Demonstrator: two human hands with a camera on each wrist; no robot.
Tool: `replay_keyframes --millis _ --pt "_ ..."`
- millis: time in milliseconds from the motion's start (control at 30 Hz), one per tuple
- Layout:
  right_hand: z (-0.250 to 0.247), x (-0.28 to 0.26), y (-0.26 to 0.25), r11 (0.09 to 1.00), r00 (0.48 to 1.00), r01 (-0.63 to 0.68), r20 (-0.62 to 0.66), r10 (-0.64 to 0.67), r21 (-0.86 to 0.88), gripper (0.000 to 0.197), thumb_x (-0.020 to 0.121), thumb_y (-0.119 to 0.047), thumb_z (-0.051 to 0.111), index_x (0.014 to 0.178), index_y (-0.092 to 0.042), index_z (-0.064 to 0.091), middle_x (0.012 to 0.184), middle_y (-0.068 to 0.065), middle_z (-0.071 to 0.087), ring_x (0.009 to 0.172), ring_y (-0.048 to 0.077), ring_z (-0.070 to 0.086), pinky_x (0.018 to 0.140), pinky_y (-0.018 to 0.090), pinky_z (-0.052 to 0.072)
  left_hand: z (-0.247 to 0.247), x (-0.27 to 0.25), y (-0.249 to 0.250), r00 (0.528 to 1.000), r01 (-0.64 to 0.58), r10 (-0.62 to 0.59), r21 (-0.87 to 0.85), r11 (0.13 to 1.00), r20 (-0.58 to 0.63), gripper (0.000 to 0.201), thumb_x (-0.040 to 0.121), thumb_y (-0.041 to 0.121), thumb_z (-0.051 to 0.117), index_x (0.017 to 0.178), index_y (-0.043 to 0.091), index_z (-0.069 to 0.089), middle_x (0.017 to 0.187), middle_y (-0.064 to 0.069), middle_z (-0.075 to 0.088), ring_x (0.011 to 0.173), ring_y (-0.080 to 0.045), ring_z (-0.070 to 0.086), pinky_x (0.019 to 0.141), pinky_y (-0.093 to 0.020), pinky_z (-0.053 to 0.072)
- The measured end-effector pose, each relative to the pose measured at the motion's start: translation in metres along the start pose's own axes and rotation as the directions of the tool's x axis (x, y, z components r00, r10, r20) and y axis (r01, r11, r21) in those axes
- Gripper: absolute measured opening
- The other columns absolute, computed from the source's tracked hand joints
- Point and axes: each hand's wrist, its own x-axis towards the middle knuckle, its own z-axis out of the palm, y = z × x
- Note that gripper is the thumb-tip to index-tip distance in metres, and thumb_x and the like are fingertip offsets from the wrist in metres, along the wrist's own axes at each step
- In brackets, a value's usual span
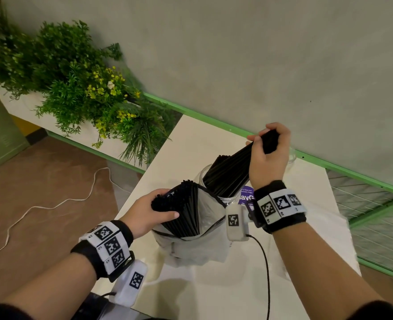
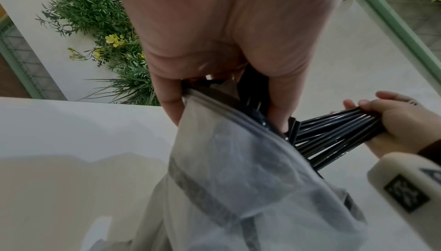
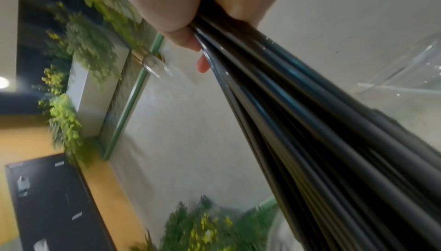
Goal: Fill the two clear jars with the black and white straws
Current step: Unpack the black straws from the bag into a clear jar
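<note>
Your right hand (image 1: 269, 155) is closed in a fist around the upper end of a bundle of black straws (image 1: 231, 172). The bundle slants down to the left, and its lower end sits inside the mouth of a clear jar (image 1: 225, 198) standing on the worktop (image 1: 214, 292).

Your left hand (image 1: 149, 212) curls over the tops of a second lot of black straws (image 1: 186, 209), fingers and thumb gripping them together with the rim of the translucent bag (image 1: 200, 248) that contains them. The bag stands just in front of the jar and appears to touch it.

In the left wrist view the bag's dark edge strip runs under your fingers (image 2: 281, 108), with the right-hand bundle fanning out beyond it.

The right wrist view is blurred; it shows straws running from your grip toward the lower right, and a glassy shape at far right, possibly the second jar — cannot confirm.

A purple label (image 1: 246, 196) shows beside the jar, partly hidden by your right wrist. Green plants with yellow flowers (image 1: 86, 88) sit in a white planter beyond the worktop's left edge.
</note>
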Motion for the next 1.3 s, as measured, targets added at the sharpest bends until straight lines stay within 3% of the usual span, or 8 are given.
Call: replay_keyframes --millis 133,233,567,833,1000,1100,1200,1300 --pt "0.010 -0.019 0.022 1.000 0.995 -0.008 0.095 0.010 -0.021 0.030 0.091 0.006 0.049 0.106 -0.020 0.050 0.098 0.006 0.053 0.093 0.020 0.066 0.089 0.030 0.051 0.000 0.000 0.000 1.000 -0.004 0.004 0.008 1.000 0.000 0.046 0.074 0.012 0.080 0.109 0.032 0.058 0.105 0.012 0.065 0.090 0.012 0.058 0.072 -0.001 0.042" --pt "0.009 -0.027 0.041 0.986 0.976 0.017 0.215 0.019 -0.164 0.023 0.087 0.000 0.059 0.104 -0.014 0.056 0.100 0.002 0.059 0.097 0.017 0.061 0.089 0.036 0.050 -0.001 0.000 0.000 1.000 -0.003 0.003 0.013 1.000 0.002 0.047 0.074 0.013 0.080 0.110 0.033 0.058 0.108 0.012 0.065 0.096 0.006 0.059 0.074 -0.003 0.043" --pt "-0.013 -0.017 0.047 0.911 0.700 0.056 0.667 0.255 -0.408 0.020 0.090 -0.016 0.064 0.109 -0.022 0.066 0.107 -0.009 0.064 0.103 0.007 0.057 0.096 0.027 0.046 -0.004 0.000 -0.004 1.000 0.010 -0.010 0.030 0.999 -0.003 0.048 0.074 0.016 0.080 0.114 0.030 0.059 0.108 0.013 0.065 0.099 0.003 0.059 0.077 -0.007 0.043" --pt "-0.016 -0.023 0.060 0.907 0.857 0.161 0.511 0.068 -0.389 0.045 0.086 -0.006 0.067 0.125 -0.021 0.052 0.115 -0.008 0.058 0.098 -0.003 0.053 0.093 0.005 0.038 -0.003 0.001 -0.005 1.000 0.007 -0.007 0.010 1.000 -0.010 0.046 0.073 0.014 0.080 0.111 0.031 0.060 0.107 0.011 0.066 0.098 0.002 0.060 0.076 -0.006 0.044" --pt "-0.017 -0.043 0.068 0.883 0.782 0.269 0.622 0.034 -0.386 0.040 0.093 0.011 0.041 0.126 -0.006 0.057 0.127 0.009 0.056 0.116 0.011 0.050 0.101 0.005 0.031 -0.003 0.000 -0.004 1.000 0.006 -0.006 0.003 1.000 -0.002 0.045 0.074 0.014 0.080 0.110 0.032 0.059 0.107 0.011 0.066 0.099 0.001 0.060 0.077 -0.008 0.044" --pt "-0.018 -0.044 0.068 0.866 0.745 0.261 0.660 0.101 -0.427 0.038 0.099 0.000 0.040 0.136 -0.007 0.049 0.139 0.006 0.046 0.125 0.012 0.042 0.102 -0.001 0.021 -0.003 0.000 -0.004 1.000 0.003 -0.003 0.000 1.000 -0.003 0.046 0.074 0.013 0.080 0.110 0.031 0.060 0.107 0.011 0.066 0.096 0.004 0.061 0.077 -0.007 0.044" --pt "-0.014 -0.039 0.067 0.796 0.687 0.387 0.721 0.087 -0.465 0.045 0.100 -0.026 0.046 0.142 -0.013 0.040 0.144 0.004 0.040 0.128 0.014 0.038 0.107 0.015 0.025 -0.002 -0.001 -0.004 1.000 -0.001 0.001 -0.009 1.000 0.003 0.045 0.074 0.012 0.080 0.109 0.033 0.060 0.107 0.011 0.066 0.093 0.007 0.061 0.076 -0.005 0.044" --pt "-0.005 -0.037 0.074 0.664 0.614 0.580 0.789 0.025 -0.472 0.047 0.093 -0.044 0.049 0.131 -0.018 0.051 0.125 0.008 0.049 0.112 0.025 0.047 0.096 0.040 0.037 -0.002 -0.001 -0.003 1.000 0.005 -0.005 -0.012 1.000 0.004 0.045 0.074 0.012 0.079 0.110 0.031 0.060 0.107 0.010 0.066 0.093 0.007 0.061 0.075 -0.005 0.044"
